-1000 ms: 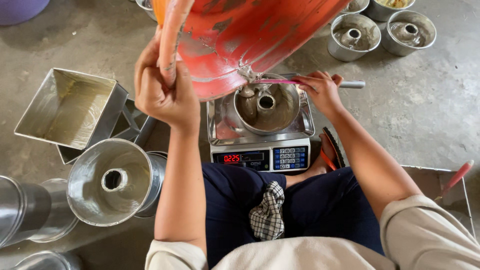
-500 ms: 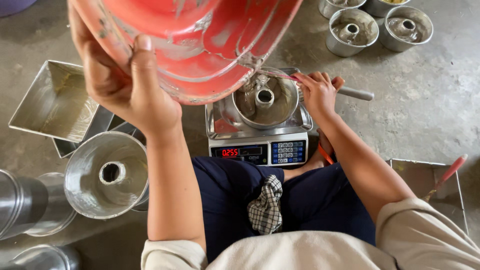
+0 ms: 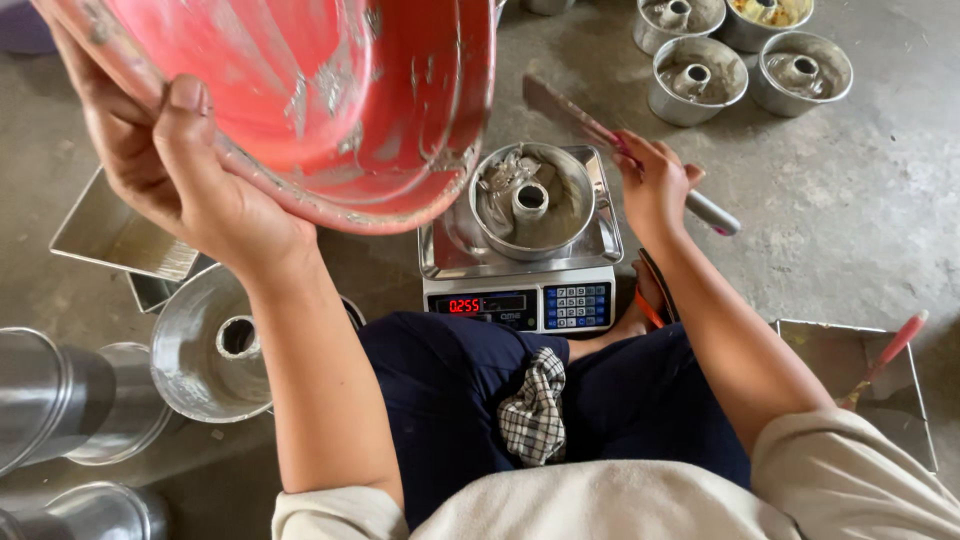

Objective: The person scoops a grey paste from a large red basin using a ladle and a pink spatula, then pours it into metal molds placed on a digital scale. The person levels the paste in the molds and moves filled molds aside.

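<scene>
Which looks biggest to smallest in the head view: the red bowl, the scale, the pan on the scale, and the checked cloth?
1. Red bowl, though it is held nearest the camera, which inflates it.
2. Scale.
3. Pan on the scale.
4. Checked cloth.

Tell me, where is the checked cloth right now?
In the head view, the checked cloth lies in the seated person's lap on dark trousers, just below the digital scale and between the two forearms.
</scene>
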